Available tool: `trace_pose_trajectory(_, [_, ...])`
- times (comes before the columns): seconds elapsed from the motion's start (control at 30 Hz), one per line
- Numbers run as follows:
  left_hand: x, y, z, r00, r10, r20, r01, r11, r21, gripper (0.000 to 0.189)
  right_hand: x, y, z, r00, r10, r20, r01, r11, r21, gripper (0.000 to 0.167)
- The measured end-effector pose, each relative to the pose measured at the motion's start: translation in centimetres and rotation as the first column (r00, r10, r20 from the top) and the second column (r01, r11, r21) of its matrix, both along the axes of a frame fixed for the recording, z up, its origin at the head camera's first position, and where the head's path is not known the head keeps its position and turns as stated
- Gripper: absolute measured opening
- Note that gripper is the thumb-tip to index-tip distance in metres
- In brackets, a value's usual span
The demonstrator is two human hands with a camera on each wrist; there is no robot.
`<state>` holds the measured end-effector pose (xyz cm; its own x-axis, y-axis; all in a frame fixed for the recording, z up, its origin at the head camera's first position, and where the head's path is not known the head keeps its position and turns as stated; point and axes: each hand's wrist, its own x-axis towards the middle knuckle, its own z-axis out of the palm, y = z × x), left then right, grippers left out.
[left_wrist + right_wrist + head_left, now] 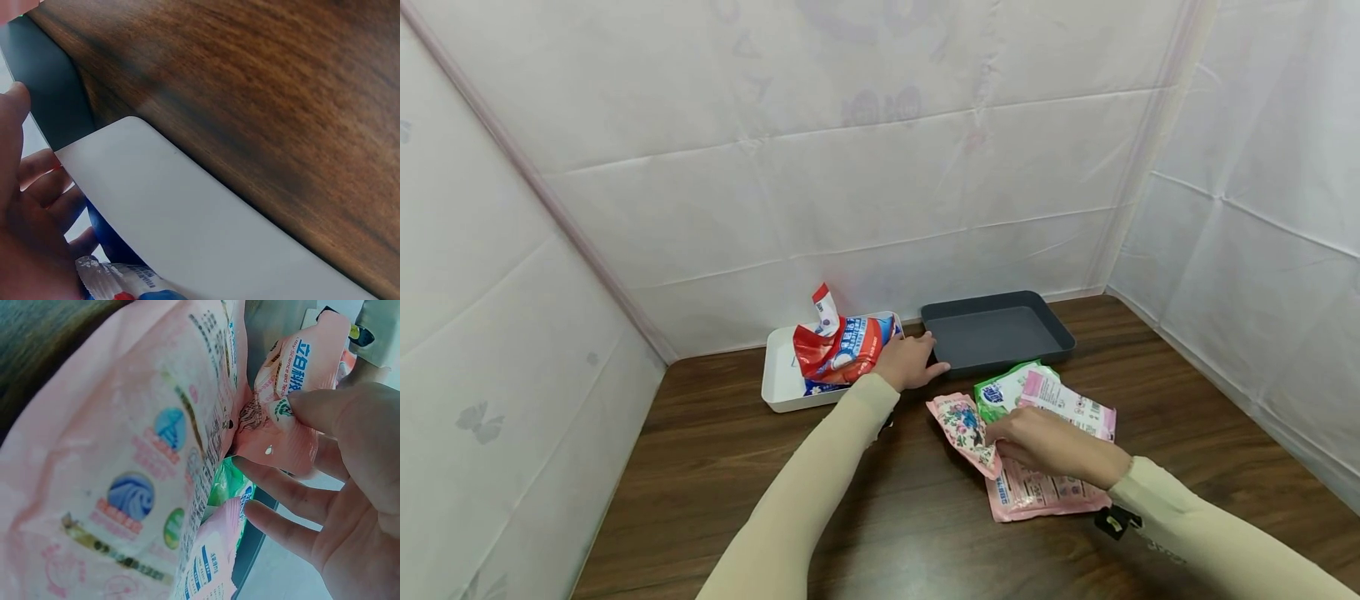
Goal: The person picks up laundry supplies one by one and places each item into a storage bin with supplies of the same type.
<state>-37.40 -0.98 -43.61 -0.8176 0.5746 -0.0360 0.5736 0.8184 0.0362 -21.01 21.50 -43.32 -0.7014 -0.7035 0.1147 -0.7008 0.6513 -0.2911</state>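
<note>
My left hand [910,362] lies over the right end of the white tray [780,371], its thumb and fingers spread toward the dark grey tray [996,333]. In the left wrist view its thumb is right at the grey tray's rim [53,94]. A red and blue plastic bag [850,350] fills much of the white tray beside that wrist. My right hand [1037,437] pinches a small pink flower-patterned packet [962,425] between thumb and fingers. Beneath that hand is a larger pink packet [1045,493], its printed back close up in the right wrist view.
A green and white packet [1007,390] lies in front of the grey tray, partly overlapped by a pink and white packet [1071,404]. The brown wooden table [722,475] is bounded by pale sheet walls [880,192] at the back and both sides.
</note>
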Motion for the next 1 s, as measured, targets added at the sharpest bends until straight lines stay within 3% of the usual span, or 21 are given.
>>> trace_pose_trajectory(0.4, [0.2, 0.0, 0.2, 1.0, -0.014, -0.013, 0.013, 1.0, -0.014, 0.071, 0.0, 0.0, 0.2, 0.998, -0.055, -0.01, 0.055, 0.998, 0.028, 0.025])
trace_pose_trajectory(1.0, [0.0, 0.0, -0.1, 1.0, 0.002, -0.003, -0.002, 1.0, -0.014, 0.072, 0.3, 0.5, 1.1, 0.996, -0.062, -0.059, 0.063, 0.998, 0.002, 0.025])
